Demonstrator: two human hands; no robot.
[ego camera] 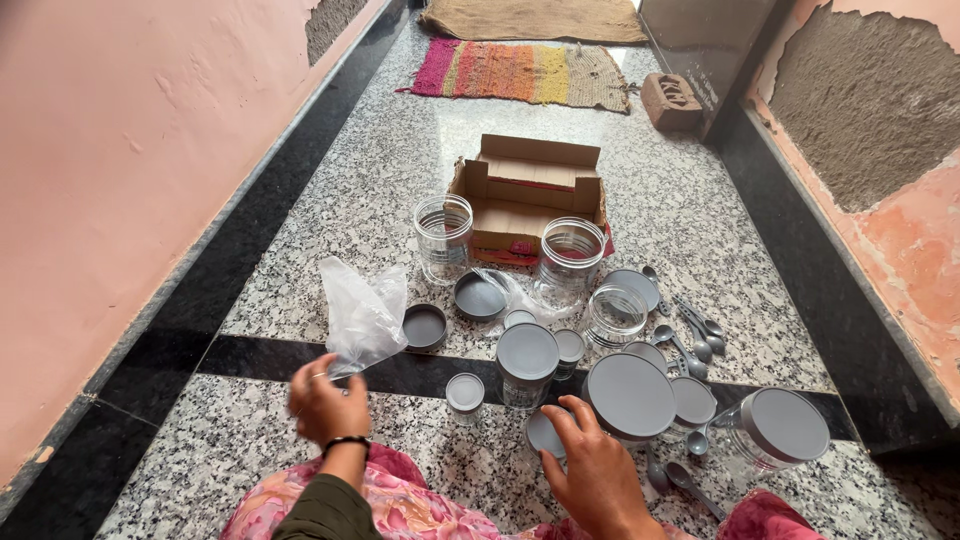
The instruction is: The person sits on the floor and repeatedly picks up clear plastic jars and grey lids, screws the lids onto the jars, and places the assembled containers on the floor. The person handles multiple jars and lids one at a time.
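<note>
Left hand (325, 405) pinches crinkled clear bag (362, 315); right hand (590, 465) on round grey lid (545, 435).

Home corridor, speckled granite floor (330, 215), pink plastered walls (120, 170), woven rug (520, 72), household storage jars (568, 262)

Jars (568, 262): clear, with grey lids (629, 394). Spoons (690, 345): grey. Plastic bag (362, 315): clear, whitish. Box (530, 195): brown cardboard. Floor (330, 230): speckled grey granite, black bands. Rug (520, 72): pink, orange, yellow stripes. Walls (120, 150): pink.
</note>
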